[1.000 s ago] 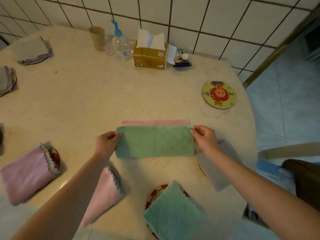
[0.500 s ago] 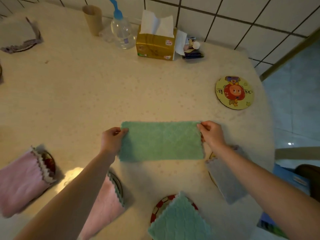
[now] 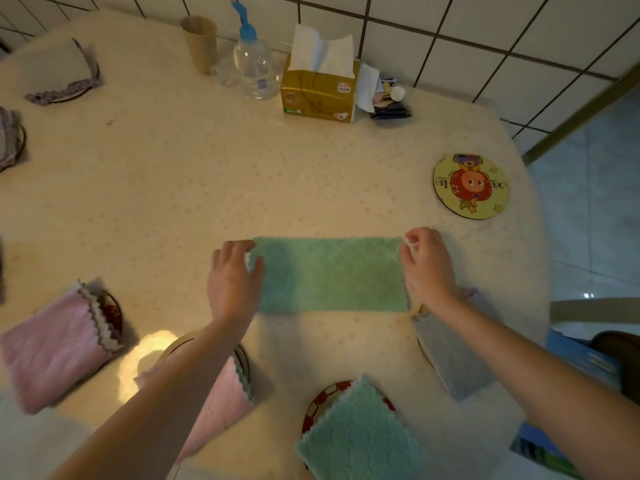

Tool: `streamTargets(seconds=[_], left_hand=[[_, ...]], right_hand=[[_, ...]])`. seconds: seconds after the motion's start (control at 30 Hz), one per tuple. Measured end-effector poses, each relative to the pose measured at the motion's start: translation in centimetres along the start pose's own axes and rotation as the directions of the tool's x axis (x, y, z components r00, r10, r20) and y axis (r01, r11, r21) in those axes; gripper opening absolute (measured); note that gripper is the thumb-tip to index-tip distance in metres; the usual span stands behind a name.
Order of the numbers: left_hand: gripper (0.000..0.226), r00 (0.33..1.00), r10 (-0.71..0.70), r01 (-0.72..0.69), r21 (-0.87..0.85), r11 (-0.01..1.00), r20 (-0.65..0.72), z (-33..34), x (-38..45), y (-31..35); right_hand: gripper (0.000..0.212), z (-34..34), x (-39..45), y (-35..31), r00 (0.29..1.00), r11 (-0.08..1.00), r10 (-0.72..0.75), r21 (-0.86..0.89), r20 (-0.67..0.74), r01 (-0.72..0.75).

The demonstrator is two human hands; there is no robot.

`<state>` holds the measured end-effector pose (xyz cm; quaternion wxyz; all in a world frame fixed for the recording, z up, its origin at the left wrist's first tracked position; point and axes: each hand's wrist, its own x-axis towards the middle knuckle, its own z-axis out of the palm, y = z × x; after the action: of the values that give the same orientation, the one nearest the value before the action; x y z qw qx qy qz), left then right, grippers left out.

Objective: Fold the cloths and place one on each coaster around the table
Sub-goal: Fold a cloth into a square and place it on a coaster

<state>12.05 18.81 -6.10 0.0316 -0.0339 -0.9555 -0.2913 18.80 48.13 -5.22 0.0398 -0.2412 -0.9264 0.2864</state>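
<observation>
A green cloth (image 3: 332,275), folded into a long strip, lies flat on the table in front of me. My left hand (image 3: 232,282) grips its left end, fingers curled over the edge. My right hand (image 3: 426,265) pinches its upper right corner. A round cartoon coaster (image 3: 471,185) sits bare at the right. Folded cloths rest on other coasters: a pink one (image 3: 52,348) at the left, a second pink one (image 3: 225,403) under my left forearm, a green one (image 3: 356,441) near me, and a grey-blue one (image 3: 453,358) under my right forearm.
A gold tissue box (image 3: 318,95), a pump bottle (image 3: 254,67), a paper cup (image 3: 200,43) and small items (image 3: 389,102) stand by the tiled wall. Two more cloths on coasters lie far left (image 3: 59,71). The table edge curves down the right side, with a chair (image 3: 613,355) beyond.
The green top layer has been brought forward over the pink underside, so the strip lies flat. Both hands have lowered the cloth's ends onto the table.
</observation>
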Motion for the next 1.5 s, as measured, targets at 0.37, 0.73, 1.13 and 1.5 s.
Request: streamTargets(seconds=[0.37, 0.73, 1.13, 1.5], left_hand=[[0.06, 0.696, 0.425, -0.62, 0.185, 0.763, 0.578, 3.2, -10.1, -1.7], [0.042, 0.75, 0.446, -0.619, 0.283, 0.733, 0.488, -0.4, -6.0, -3.7], [0.012, 0.754, 0.575, -0.657, 0.361, 0.662, 0.318, -4.2, 1.7, -3.9], [0.046, 0.711, 0.555, -0.643, 0.082, 0.761, 0.432, 1.9, -11.0, -0.8]], right_hand=[[0.078, 1.5, -9.3, 2.2, 0.68, 0.597, -0.546, -0.342, 0.489, 0.726], [0.087, 1.0, -8.0, 1.0, 0.709, 0.571, -0.353, -0.46, 0.61, 0.68], [0.051, 0.2, -9.6, -2.6, 0.674, 0.754, -0.549, -0.057, 0.495, 0.655], [0.033, 0.3, -12.4, -6.0, 0.507, 0.628, -0.729, 0.155, 0.459, 0.763]])
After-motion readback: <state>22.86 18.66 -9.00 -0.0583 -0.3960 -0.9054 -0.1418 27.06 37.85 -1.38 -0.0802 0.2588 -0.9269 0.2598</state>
